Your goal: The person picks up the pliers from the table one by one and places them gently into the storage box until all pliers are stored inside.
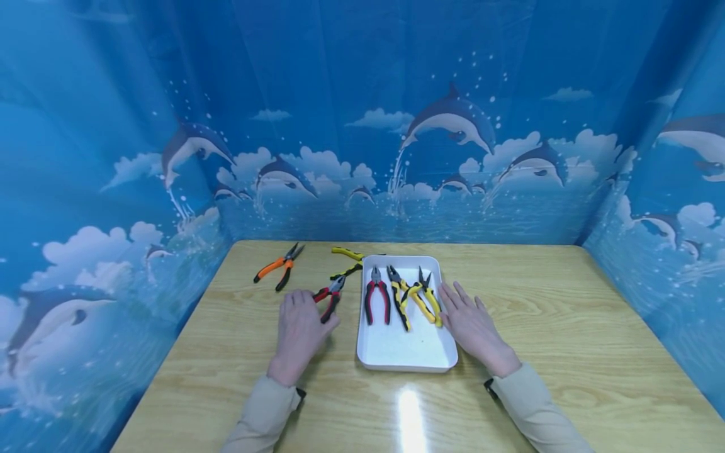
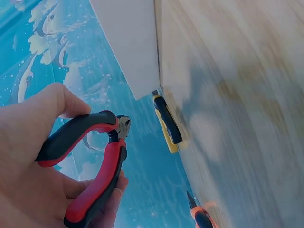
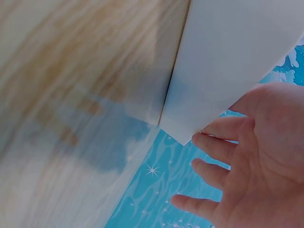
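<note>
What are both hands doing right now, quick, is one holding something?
Left hand: closed, holding red-and-black pliers.
Right hand: open, touching the right side of the white tray.

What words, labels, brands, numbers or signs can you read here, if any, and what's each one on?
None: no text can be read in any view.
Red-and-black pliers in the left hand: no legible lettering.
Other pliers: any marks are too small to read.
White tray: no lettering visible.
Blue backdrop: printed pictures such as dolphins and clouds, no words visible.
</note>
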`<action>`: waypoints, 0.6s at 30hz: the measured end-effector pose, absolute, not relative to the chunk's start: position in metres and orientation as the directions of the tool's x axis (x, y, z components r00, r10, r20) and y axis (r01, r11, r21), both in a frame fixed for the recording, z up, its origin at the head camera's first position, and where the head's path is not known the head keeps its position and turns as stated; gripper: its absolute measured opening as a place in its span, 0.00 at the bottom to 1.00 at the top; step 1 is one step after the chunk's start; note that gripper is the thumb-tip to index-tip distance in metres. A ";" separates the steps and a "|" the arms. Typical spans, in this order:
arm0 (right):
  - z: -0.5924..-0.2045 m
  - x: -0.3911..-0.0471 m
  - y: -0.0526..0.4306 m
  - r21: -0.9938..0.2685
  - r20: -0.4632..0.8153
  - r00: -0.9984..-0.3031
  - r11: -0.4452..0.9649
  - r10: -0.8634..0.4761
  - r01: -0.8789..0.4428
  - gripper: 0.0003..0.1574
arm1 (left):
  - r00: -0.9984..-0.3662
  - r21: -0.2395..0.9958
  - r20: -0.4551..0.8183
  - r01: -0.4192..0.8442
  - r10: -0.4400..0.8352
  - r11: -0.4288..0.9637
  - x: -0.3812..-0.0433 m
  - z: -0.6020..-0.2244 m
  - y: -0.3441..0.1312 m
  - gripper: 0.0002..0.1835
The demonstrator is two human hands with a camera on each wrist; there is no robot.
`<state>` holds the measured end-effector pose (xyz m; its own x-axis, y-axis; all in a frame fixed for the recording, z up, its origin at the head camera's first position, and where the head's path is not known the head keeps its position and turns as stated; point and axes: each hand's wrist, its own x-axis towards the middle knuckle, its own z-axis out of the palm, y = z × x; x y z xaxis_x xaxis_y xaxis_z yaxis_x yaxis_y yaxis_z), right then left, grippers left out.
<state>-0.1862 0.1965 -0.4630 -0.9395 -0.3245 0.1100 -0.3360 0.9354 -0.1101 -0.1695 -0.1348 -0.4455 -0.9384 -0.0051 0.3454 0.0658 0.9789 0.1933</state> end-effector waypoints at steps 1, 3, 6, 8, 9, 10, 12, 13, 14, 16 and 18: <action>-0.463 -0.186 0.197 -0.110 0.111 -0.939 0.935 -0.326 -0.337 0.36 | -0.939 0.192 0.343 0.063 -0.007 0.979 -0.169 -0.445 -0.134 0.35; -0.463 -0.186 0.197 -0.108 0.112 -0.938 0.935 -0.327 -0.339 0.36 | -0.940 0.187 0.342 0.064 -0.004 0.980 -0.169 -0.444 -0.131 0.36; -0.463 -0.186 0.196 -0.108 0.107 -0.939 0.935 -0.326 -0.337 0.36 | -0.943 0.179 0.333 0.067 0.003 0.982 -0.169 -0.441 -0.126 0.38; -0.462 -0.186 0.196 -0.108 0.102 -0.941 0.936 -0.324 -0.334 0.36 | -0.946 0.173 0.323 0.070 0.011 0.982 -0.169 -0.438 -0.123 0.39; -0.462 -0.185 0.196 -0.109 0.101 -0.941 0.937 -0.323 -0.333 0.36 | -0.949 0.172 0.316 0.071 0.013 0.983 -0.169 -0.437 -0.121 0.40; -0.462 -0.185 0.196 -0.108 0.099 -0.942 0.937 -0.322 -0.331 0.36 | -0.951 0.173 0.308 0.071 0.015 0.982 -0.169 -0.436 -0.119 0.41; -0.462 -0.185 0.196 -0.106 0.096 -0.942 0.938 -0.320 -0.330 0.36 | -0.956 0.170 0.293 0.073 0.020 0.983 -0.170 -0.433 -0.115 0.43; -0.462 -0.185 0.196 -0.105 0.096 -0.943 0.938 -0.320 -0.329 0.36 | -0.959 0.168 0.284 0.074 0.024 0.983 -0.171 -0.432 -0.113 0.43; -0.462 -0.185 0.196 -0.104 0.096 -0.942 0.938 -0.320 -0.329 0.36 | -0.960 0.165 0.279 0.077 0.028 0.983 -0.171 -0.431 -0.111 0.44; -0.462 -0.186 0.196 -0.103 0.098 -0.942 0.938 -0.321 -0.330 0.36 | -0.961 0.157 0.275 0.082 0.036 0.984 -0.172 -0.430 -0.107 0.44; -0.462 -0.186 0.196 -0.106 0.104 -0.941 0.937 -0.323 -0.334 0.36 | -0.960 0.144 0.277 0.088 0.045 0.986 -0.173 -0.429 -0.102 0.45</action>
